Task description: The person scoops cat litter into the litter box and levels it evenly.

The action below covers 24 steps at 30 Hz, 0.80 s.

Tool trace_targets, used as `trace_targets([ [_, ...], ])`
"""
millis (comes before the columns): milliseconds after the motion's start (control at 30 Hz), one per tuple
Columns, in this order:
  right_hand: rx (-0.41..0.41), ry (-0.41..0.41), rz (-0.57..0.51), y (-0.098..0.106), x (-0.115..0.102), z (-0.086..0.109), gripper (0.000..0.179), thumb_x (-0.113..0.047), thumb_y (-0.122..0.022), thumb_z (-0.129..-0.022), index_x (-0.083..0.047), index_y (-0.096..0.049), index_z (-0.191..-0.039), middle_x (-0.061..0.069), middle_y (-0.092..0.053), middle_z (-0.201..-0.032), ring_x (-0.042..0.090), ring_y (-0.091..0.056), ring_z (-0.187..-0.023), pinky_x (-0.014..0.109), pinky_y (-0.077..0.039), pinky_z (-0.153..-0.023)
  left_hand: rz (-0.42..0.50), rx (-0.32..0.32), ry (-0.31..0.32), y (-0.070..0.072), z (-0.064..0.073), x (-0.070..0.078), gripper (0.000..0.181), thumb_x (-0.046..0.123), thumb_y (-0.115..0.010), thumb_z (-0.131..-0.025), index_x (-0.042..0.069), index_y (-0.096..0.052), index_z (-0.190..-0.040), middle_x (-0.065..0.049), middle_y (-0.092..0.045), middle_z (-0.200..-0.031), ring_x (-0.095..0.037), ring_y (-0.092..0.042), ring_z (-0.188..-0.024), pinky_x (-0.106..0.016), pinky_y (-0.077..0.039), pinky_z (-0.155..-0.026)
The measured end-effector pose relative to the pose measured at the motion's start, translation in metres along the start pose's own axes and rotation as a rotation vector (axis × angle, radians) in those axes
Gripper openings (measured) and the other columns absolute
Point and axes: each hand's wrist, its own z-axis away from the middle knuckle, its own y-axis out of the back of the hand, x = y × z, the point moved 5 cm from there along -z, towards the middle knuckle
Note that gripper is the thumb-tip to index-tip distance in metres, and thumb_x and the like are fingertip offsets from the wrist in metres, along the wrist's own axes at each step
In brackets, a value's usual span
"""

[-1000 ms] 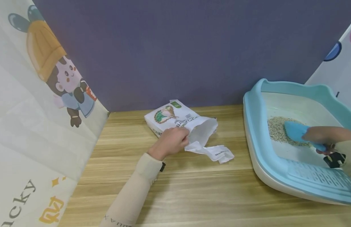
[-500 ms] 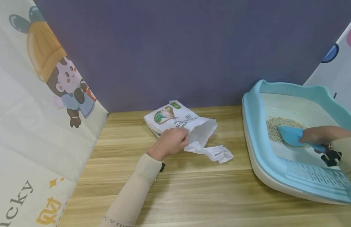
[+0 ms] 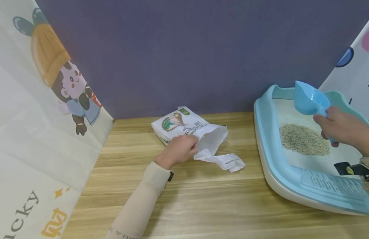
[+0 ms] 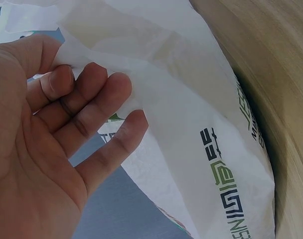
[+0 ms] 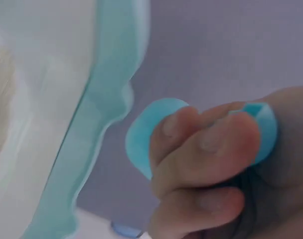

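My right hand [image 3: 342,127] grips the handle of a blue scoop [image 3: 311,98], raised above the litter box [image 3: 269,146]. In the right wrist view the fingers curl round the blue handle [image 5: 266,133]. Below it a patch of grainy cat litter [image 3: 304,140] lies on the box's white floor. With thumb and fingertip my left hand [image 3: 180,149] pinches the edge of a white cat litter bag [image 3: 187,122], which lies on its side, mouth facing right. The left wrist view shows that pinch at the bag's rim [image 4: 81,52], the other fingers loosely bent against the bag.
A torn white strip [image 3: 229,162] hangs from the bag's mouth onto the wooden table [image 3: 202,205]. A dark blue panel [image 3: 187,56] stands along the back. White printed sheets [image 3: 38,132] flank the left side. The litter box has a slotted step [image 3: 333,184] at its front.
The right hand has lifted the scoop up out of the litter, and its bowl now stands high over the box. The left hand keeps its pinch on the bag, unmoved.
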Motion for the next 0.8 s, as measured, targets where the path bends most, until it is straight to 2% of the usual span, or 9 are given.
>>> trace_targets([
  [167, 0.042, 0.069, -0.025, -0.008, -0.049, 0.021, 0.053, -0.039, -0.018, -0.109, 0.011, -0.035, -0.11, 0.011, -0.054, -0.075, 0.024, -0.053, -0.056, 0.039, -0.043, -0.05, -0.003, 0.008, -0.006, 0.001, 0.001, 0.001, 0.024, 0.012, -0.055, -0.09, 0.019, -0.043, -0.071, 0.006, -0.043, -0.067, -0.009, -0.041, -0.06, -0.026, -0.036, -0.055],
  [367, 0.013, 0.117, -0.067, -0.03, -0.095, 0.031, 0.063, -0.045, -0.019, -0.109, 0.014, -0.028, -0.127, 0.012, -0.053, -0.082, 0.024, -0.052, -0.064, 0.037, -0.04, -0.053, -0.017, 0.016, -0.011, 0.002, 0.001, 0.0, 0.024, 0.013, -0.056, -0.091, 0.019, -0.044, -0.071, 0.006, -0.044, -0.067, -0.009, -0.042, -0.06, -0.025, -0.037, -0.055],
  [500, 0.041, 0.159, -0.07, -0.049, -0.118, 0.03, 0.06, -0.041, -0.021, -0.109, 0.016, -0.029, -0.126, 0.014, -0.049, -0.082, 0.024, -0.051, -0.066, 0.036, -0.039, -0.055, -0.023, 0.008, -0.006, 0.002, 0.001, 0.0, 0.024, 0.013, -0.056, -0.09, 0.02, -0.044, -0.071, 0.006, -0.045, -0.067, -0.009, -0.043, -0.06, -0.026, -0.038, -0.056],
  [667, 0.121, 0.226, -0.007, -0.071, -0.142, 0.028, 0.046, -0.037, -0.032, -0.109, 0.009, -0.041, -0.11, 0.01, -0.045, -0.071, 0.024, -0.048, -0.059, 0.036, -0.036, -0.051, -0.02, 0.006, -0.001, 0.002, 0.001, 0.0, 0.023, 0.014, -0.056, -0.091, 0.02, -0.045, -0.072, 0.006, -0.045, -0.067, -0.009, -0.043, -0.061, -0.026, -0.038, -0.056],
  [800, 0.138, 0.201, 0.019, -0.09, -0.151, 0.025, 0.043, -0.035, -0.038, -0.108, 0.006, -0.046, -0.104, 0.011, -0.051, -0.069, 0.027, -0.052, -0.057, 0.039, -0.038, -0.048, -0.014, -0.007, 0.001, 0.003, 0.001, 0.002, 0.023, 0.014, -0.056, -0.091, 0.02, -0.045, -0.072, 0.006, -0.045, -0.068, -0.009, -0.043, -0.061, -0.026, -0.038, -0.056],
])
